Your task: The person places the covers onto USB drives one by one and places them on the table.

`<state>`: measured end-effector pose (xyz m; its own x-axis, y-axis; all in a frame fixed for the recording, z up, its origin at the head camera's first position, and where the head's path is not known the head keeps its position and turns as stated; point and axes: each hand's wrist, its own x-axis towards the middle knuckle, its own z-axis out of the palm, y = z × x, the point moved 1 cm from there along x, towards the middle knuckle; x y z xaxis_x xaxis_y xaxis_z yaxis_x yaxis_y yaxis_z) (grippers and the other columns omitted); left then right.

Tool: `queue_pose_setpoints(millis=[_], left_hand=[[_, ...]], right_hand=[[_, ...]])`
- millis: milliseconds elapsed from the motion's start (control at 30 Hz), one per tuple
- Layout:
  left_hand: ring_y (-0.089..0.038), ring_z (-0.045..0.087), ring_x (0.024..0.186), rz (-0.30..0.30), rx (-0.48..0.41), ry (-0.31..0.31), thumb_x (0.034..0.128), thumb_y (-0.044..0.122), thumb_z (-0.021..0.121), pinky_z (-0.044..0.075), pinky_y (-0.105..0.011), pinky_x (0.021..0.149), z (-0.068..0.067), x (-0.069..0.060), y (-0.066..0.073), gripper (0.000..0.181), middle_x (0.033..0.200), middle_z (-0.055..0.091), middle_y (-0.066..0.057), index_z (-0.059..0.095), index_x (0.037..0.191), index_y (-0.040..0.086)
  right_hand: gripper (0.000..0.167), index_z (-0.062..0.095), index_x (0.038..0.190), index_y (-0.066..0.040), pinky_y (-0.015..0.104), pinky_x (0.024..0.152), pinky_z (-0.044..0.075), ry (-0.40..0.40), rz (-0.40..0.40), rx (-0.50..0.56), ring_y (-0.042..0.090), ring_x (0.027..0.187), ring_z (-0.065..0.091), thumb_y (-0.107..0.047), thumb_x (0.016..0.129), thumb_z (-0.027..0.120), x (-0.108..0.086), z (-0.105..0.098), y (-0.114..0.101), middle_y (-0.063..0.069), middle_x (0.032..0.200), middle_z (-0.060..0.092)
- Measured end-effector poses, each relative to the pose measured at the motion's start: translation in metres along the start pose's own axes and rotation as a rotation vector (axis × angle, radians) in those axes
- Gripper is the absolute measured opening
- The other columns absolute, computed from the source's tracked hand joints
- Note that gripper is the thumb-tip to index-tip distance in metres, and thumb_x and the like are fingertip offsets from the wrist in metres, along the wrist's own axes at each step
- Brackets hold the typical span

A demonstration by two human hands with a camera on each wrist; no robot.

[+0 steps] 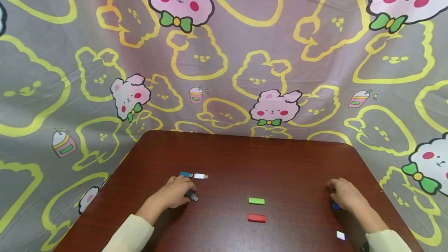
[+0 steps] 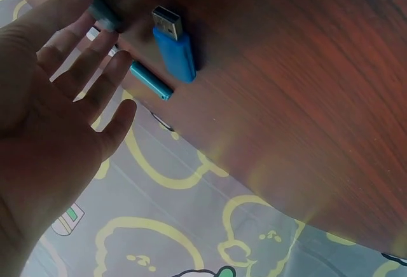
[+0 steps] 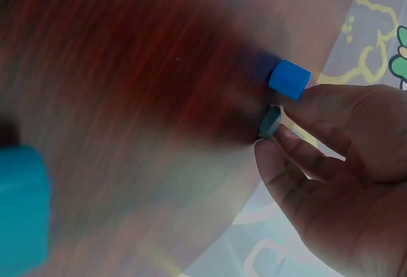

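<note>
My left hand (image 1: 178,191) grips a dark USB stick (image 1: 191,195) between thumb and fingers, its metal plug pointing away. In the left wrist view, a blue USB stick (image 2: 175,51) lies beside the fingers, mostly hidden from the head view. A teal stick (image 1: 184,174) and a white USB stick (image 1: 200,176) lie end to end just beyond that hand. At the table's right side my right hand (image 1: 344,193) pinches a small grey cap (image 3: 270,122) by its fingertips. A blue cap (image 3: 289,79) stands by the thumb.
Near the middle of the brown table (image 1: 224,158) lie a green stick-shaped piece (image 1: 256,201) and a red one (image 1: 256,218). A white cap (image 1: 340,235) lies nearer the front right. A teal block (image 3: 22,213) fills the right wrist view's left edge. Patterned cloth (image 1: 224,88) hangs around the table.
</note>
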<state>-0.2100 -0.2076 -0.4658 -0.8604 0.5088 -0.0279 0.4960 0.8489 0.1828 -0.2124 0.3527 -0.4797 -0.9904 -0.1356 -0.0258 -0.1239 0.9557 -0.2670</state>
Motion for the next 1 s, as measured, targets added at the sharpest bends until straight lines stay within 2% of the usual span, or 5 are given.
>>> queue_pose_setpoints(millis=[167,433,700,1000], left_hand=[[-0.029,0.059,0.112,0.012,0.006,0.010,0.0797,0.012,0.084,0.042,-0.054,0.093,0.0007,0.0012,-0.0009,0.024,0.105,0.068,-0.002,0.073,0.101,0.013],[-0.029,0.060,0.110,0.022,-0.008,0.026,0.0778,0.014,0.086,0.041,-0.049,0.088,-0.0004,0.0033,-0.0023,0.022,0.104,0.070,-0.001,0.073,0.096,0.015],[-0.023,0.060,0.098,0.028,0.018,0.020,0.0762,0.017,0.086,0.040,-0.047,0.085,0.0010,0.0078,-0.0073,0.018,0.094,0.068,0.005,0.070,0.084,0.019],[-0.019,0.059,0.092,0.033,-0.004,0.015,0.0780,0.021,0.087,0.039,-0.044,0.083,0.0013,0.0089,-0.0087,0.018,0.089,0.065,0.006,0.069,0.080,0.019]], right_hand=[[0.026,0.065,0.105,0.007,0.058,0.083,0.051,-0.003,0.001,-0.005,0.046,0.096,0.061,0.001,0.081,0.073,0.0018,0.0007,0.0021,0.022,0.098,0.062],[0.023,0.064,0.103,0.007,0.059,0.083,0.050,-0.070,0.066,-0.010,0.048,0.096,0.060,-0.002,0.084,0.073,0.0015,-0.0027,0.0052,0.026,0.098,0.062],[0.015,0.061,0.093,0.004,0.054,0.074,0.052,-0.072,0.051,-0.006,0.036,0.083,0.062,-0.002,0.086,0.072,0.0004,-0.0022,0.0060,0.018,0.087,0.063],[0.015,0.060,0.091,0.002,0.050,0.071,0.052,-0.082,0.102,0.015,0.031,0.078,0.060,-0.006,0.086,0.071,0.0014,-0.0062,0.0058,0.017,0.085,0.062]])
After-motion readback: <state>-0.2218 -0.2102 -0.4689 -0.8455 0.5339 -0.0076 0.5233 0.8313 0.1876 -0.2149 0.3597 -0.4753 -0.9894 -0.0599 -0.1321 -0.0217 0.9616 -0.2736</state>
